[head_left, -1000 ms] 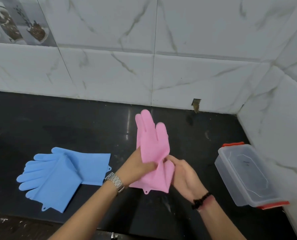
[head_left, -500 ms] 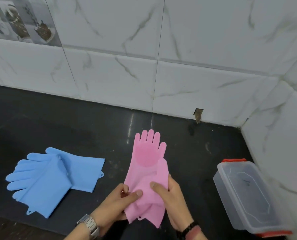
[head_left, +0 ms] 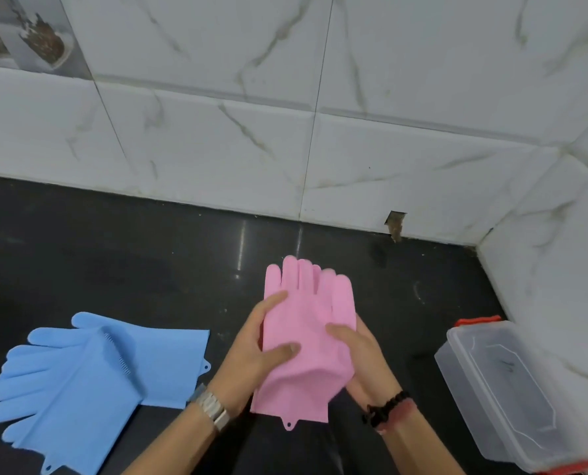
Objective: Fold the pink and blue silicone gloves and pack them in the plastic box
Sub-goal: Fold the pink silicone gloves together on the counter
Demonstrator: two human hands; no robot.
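Note:
I hold the pink silicone gloves [head_left: 308, 323] stacked together above the black counter, fingers pointing away from me, cuffs towards me. My left hand [head_left: 256, 351] grips their left edge, thumb across the front. My right hand [head_left: 361, 351] grips the right edge, thumb on top. The blue silicone gloves [head_left: 80, 375] lie flat on the counter to the left, one overlapping the other, fingers pointing left. The clear plastic box [head_left: 511, 392] with red clips sits at the right with its lid on.
The black counter [head_left: 131, 262] meets white marble-tiled walls at the back and right, forming a corner [head_left: 481, 241]. The box rests close to the right wall. A small chipped hole [head_left: 396, 226] shows at the base of the back wall.
Both hands shifted up to the sides of the pink gloves, which now lie more squarely stacked and flatter. The camera has dipped and moved closer. The blue gloves and box stayed put.

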